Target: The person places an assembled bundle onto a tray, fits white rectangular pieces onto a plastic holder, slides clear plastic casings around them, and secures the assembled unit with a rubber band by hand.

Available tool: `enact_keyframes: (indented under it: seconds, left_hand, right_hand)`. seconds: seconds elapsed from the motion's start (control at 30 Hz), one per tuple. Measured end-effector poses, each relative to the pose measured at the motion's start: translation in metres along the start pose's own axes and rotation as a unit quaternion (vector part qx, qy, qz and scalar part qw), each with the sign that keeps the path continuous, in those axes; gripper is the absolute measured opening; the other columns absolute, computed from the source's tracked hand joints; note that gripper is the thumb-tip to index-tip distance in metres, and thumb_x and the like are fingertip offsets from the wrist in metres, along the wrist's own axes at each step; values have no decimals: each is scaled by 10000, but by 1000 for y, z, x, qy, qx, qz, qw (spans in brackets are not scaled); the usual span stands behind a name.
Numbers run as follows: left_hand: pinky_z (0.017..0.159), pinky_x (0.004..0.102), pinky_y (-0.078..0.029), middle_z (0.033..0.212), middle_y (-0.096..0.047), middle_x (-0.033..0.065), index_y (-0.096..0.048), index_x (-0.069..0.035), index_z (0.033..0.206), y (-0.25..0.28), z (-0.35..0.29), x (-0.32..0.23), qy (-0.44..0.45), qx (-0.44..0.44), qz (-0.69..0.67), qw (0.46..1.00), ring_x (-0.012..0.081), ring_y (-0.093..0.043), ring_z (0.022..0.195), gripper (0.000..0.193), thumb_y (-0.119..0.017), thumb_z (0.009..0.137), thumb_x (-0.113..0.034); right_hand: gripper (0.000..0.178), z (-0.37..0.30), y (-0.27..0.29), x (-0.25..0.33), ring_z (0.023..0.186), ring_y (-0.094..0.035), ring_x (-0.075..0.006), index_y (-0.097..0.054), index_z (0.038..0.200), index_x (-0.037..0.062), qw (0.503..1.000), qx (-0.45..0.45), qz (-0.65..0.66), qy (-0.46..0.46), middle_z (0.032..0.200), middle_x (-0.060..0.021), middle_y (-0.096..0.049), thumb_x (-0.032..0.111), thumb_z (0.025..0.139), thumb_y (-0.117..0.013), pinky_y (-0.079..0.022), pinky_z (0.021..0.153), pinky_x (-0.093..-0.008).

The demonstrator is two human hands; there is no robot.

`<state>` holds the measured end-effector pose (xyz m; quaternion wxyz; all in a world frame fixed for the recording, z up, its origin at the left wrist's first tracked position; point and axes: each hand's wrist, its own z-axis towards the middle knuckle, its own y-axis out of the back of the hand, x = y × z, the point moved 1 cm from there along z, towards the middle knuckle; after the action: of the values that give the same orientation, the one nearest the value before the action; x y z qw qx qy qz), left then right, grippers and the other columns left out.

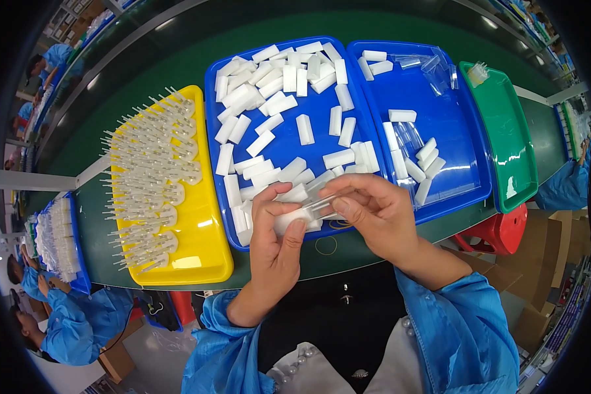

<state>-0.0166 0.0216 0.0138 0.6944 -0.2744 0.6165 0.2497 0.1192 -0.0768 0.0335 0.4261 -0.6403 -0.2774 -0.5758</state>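
Note:
In front of my chest, over the near edge of a blue tray, both my hands meet. My left hand is closed, with a white rectangular block between its thumb and fingers. The thumb and fingers of my right hand pinch a thin clear plastic piece, whose left end is at the block. Whether that end goes into the block or only touches it, I cannot tell. Many similar white blocks lie loose in the tray behind my hands.
Another blue tray to the right holds white blocks and clear plastic pieces. Beyond it lies a green tray. On the left, a yellow tray carries rows of pronged translucent parts. A red stool stands by the table. Co-workers sit further off.

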Motion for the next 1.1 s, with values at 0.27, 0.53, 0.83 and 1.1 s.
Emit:
enact_keyframes:
  seconds: [0.27, 0.53, 0.83, 1.1]
  left_hand:
    - [882, 303, -390, 1258, -371, 180, -481, -25, 1037, 2, 2, -9, -56, 42, 129, 989, 260, -445, 1100, 170, -523, 887, -93]
    - [887, 288, -389, 1294, -352, 159, -434, -35, 1054, 2, 1, -9, -56, 53, 178, 981, 210, -420, 1118, 174, -484, 899, -97]
    - [1004, 407, -286, 1383, -198, 241, -192, 5, 1345, -5, -5, -7, -83, 72, 175, 978, 354, -334, 1204, 608, -513, 829, -14]
    - [1045, 485, -216, 1429, -74, 282, 44, -57, 1413, -9, -7, -1, -212, 76, 241, 944, 420, -211, 1298, 913, -454, 664, 106]
  right_hand:
    - [233, 1, 7, 11, 870, -627, -139, -593, 1066, -20, 999, 0, -28, -34, 1002, -103, -636, 71, 852, -606, -499, 699, -216]
    - [200, 0, 8, 21, 954, -603, -186, -583, 1018, -20, 960, 34, -278, 18, 991, -127, -632, 47, 833, -619, -480, 837, -297]
    - [174, 2, 5, 14, 814, -610, -196, -658, 915, 61, 976, 16, -215, 33, 918, -84, -640, 154, 772, -692, -430, 749, -294]
    - [168, -6, -6, 9, 870, -572, -197, -670, 908, 102, 971, 11, -226, 77, 889, -68, -621, 162, 755, -704, -382, 783, -314]
